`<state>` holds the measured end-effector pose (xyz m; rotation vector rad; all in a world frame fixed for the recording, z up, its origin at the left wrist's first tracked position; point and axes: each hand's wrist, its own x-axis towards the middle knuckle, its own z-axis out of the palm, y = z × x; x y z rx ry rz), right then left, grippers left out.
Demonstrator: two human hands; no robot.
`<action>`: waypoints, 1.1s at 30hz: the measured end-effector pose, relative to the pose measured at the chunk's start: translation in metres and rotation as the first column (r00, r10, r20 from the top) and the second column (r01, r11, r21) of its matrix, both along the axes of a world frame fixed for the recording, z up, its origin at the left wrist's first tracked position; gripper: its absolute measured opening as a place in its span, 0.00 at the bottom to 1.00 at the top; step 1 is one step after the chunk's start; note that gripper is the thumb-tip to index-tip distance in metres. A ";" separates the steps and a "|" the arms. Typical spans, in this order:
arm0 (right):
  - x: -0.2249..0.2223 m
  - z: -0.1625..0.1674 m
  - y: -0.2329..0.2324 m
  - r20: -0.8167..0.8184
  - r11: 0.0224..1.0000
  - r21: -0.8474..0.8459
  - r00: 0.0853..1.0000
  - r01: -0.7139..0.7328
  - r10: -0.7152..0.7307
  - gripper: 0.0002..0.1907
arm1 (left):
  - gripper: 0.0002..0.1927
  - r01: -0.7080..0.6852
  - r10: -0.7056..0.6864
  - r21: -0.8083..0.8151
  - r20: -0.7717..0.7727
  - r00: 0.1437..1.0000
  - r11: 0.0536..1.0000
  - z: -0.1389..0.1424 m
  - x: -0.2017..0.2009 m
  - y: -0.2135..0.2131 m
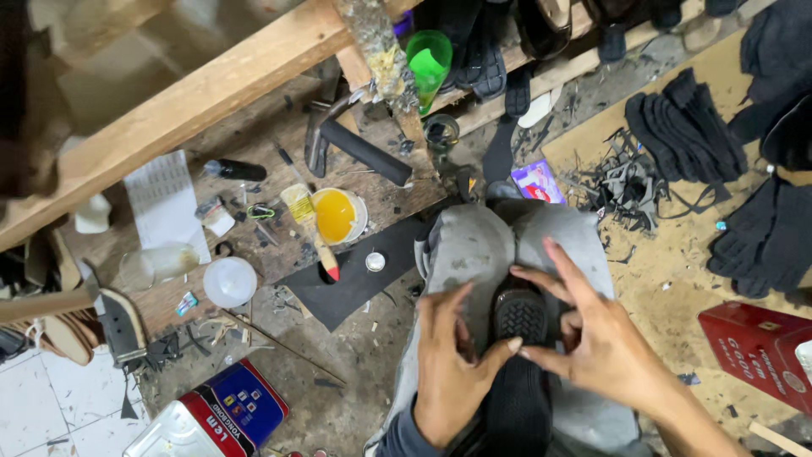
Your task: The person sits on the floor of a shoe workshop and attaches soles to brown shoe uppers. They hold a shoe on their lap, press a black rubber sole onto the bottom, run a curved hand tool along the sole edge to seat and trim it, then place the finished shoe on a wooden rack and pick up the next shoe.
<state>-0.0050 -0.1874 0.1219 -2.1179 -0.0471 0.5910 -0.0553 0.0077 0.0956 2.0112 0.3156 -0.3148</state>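
Observation:
A black shoe sole [519, 317] with a knobbly tread lies lengthwise on my lap, on grey trousers [474, 245]. My left hand [448, 372] grips its left edge, thumb stretched across the tread. My right hand [592, 338] presses on the sole from the right, its fingers spread over the toe end and its thumb meeting the left thumb. The rear of the sole runs down between my wrists.
A wooden bench holds a tub of yellow glue [338, 214] with a brush [311, 228], a white lid [229, 282], a black sheet [359, 275] and a black-handled tool [364, 152]. Black soles [689, 123] and scraps lie at right. A red tin [757, 347] and a blue-red tin [224, 419] stand on the floor.

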 end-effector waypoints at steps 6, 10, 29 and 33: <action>-0.049 0.026 0.003 0.069 0.988 0.156 0.997 0.015 -0.026 0.64 | 0.38 0.293 -0.184 -0.164 0.479 0.858 0.942 0.019 -0.026 0.005; -0.090 0.028 -0.003 0.376 0.986 0.131 0.926 -0.100 0.044 0.60 | 0.37 0.292 -0.114 -0.381 0.426 0.898 0.877 0.023 -0.053 -0.003; -0.067 0.080 0.029 0.756 0.978 0.207 0.638 -0.019 -0.148 0.20 | 0.27 0.342 -0.256 0.076 0.815 0.520 0.937 0.105 -0.019 0.017; -0.073 0.066 0.033 0.785 0.990 0.133 0.615 -0.043 -0.078 0.20 | 0.31 0.348 -0.300 0.093 0.735 0.608 0.933 0.094 -0.023 0.023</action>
